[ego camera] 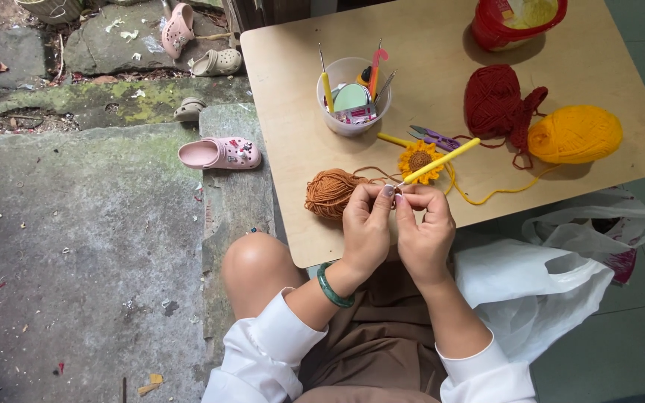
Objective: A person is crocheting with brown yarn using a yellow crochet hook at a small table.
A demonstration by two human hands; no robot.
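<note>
On the stone ground at far left lies a pink clog [219,154], with more clogs further up. Right of it stands the wooden counter [285,112]. Near its front edge sits a brown yarn ball [330,192] — its strand runs toward the hands. Just in front of the ball, the left hand [366,227] has its grip pinched narrow on a small bit of work, too hidden to make out; a green bangle [331,289] circles that wrist. Touching it, the right hand [425,231] has its grip closed on a yellow hook [439,161], which slants up and right over a crocheted sunflower [418,160] lying on the counter. Behind these, a clear cup [352,101] holds hooks and tools, and purple snips [434,136] lie beside it. Further right sit red yarn [496,101] and a yellow ball [575,133] — a red tub [490,30] stands at the far edge. White bags [539,287] lie by the person's right side.
</note>
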